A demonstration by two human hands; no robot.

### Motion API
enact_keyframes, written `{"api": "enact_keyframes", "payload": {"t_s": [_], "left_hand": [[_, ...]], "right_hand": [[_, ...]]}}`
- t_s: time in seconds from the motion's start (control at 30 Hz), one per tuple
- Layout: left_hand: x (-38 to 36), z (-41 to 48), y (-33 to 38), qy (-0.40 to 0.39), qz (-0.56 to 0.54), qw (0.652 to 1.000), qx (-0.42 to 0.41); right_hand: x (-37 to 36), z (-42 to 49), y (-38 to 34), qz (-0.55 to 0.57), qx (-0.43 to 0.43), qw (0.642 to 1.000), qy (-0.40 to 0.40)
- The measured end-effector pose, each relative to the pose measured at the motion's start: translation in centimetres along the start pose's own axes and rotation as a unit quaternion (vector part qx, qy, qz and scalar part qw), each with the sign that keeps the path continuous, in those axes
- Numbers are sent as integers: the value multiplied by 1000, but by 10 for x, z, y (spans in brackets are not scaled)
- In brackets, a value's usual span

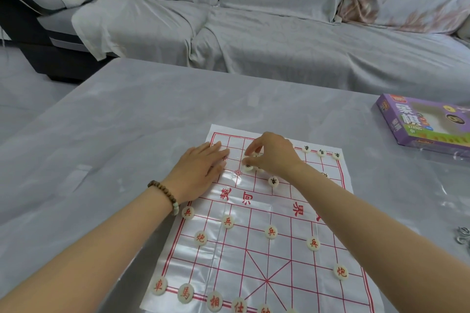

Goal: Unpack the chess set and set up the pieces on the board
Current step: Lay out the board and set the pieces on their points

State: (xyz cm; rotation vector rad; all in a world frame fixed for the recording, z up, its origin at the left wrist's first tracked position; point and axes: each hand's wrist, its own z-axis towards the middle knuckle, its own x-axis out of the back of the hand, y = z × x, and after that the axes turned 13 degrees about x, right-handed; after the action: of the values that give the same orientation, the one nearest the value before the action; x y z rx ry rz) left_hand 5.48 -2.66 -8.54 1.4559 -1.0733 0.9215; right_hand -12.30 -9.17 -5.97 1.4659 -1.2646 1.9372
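A glossy white paper board point(256, 213) with a red grid lies on the table. Several round cream pieces with red characters point(227, 221) stand on its near half. A few pieces with black characters point(273, 181) sit on the far half. My left hand point(201, 168) lies flat, pressing the board's far left part down. My right hand point(273, 155) hovers over the far middle and pinches a black-marked piece point(248, 160) between thumb and fingers; another black-marked piece point(248, 167) sits just beneath it.
The purple chess box point(427, 122) lies at the right edge of the grey table point(127, 114). A crumpled clear plastic bag point(452, 173) and small metal bits point(463, 235) lie further right. A covered sofa point(254, 20) stands beyond the table.
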Motion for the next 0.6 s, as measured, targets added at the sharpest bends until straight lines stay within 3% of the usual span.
{"api": "enact_keyframes", "payload": {"t_s": [0.23,0.53,0.6], "left_hand": [[-2,-1,-12,-20,21,1000,11],[3,-9,-18,15,-65,998,7],[6,-11,-14,21,-76,997,3]], "right_hand": [[-3,7,-18,-44,62,996,-47],[-5,-10,-19,70,136,988,-34],[3,-14,-14,45,131,990,-32]]}}
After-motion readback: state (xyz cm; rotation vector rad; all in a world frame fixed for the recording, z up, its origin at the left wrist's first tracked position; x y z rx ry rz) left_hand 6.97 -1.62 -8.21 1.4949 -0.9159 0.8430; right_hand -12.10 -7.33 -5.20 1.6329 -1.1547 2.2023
